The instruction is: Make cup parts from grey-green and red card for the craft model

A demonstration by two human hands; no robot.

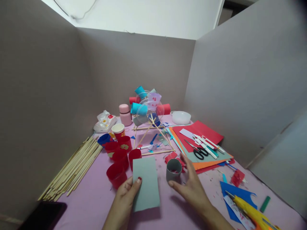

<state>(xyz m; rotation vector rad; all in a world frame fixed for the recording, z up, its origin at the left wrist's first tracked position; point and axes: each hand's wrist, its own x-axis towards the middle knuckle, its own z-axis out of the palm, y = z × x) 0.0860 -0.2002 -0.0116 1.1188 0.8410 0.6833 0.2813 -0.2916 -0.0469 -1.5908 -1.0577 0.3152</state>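
"One grey card (146, 185), clamped in our left hand (127, 193) over the lilac cloth (86, 199); our right hand (193, 188), digits spread, flanks a standing grey paper cylinder (172, 175)."

"Handling?"

"Probably light, bendable; we'd pinch card edges gently."

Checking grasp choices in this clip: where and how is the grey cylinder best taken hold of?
Probably lightly around the grey cylinder by its outer wall, from the right: it stands upright, round-sided, and the right hand curves open there.
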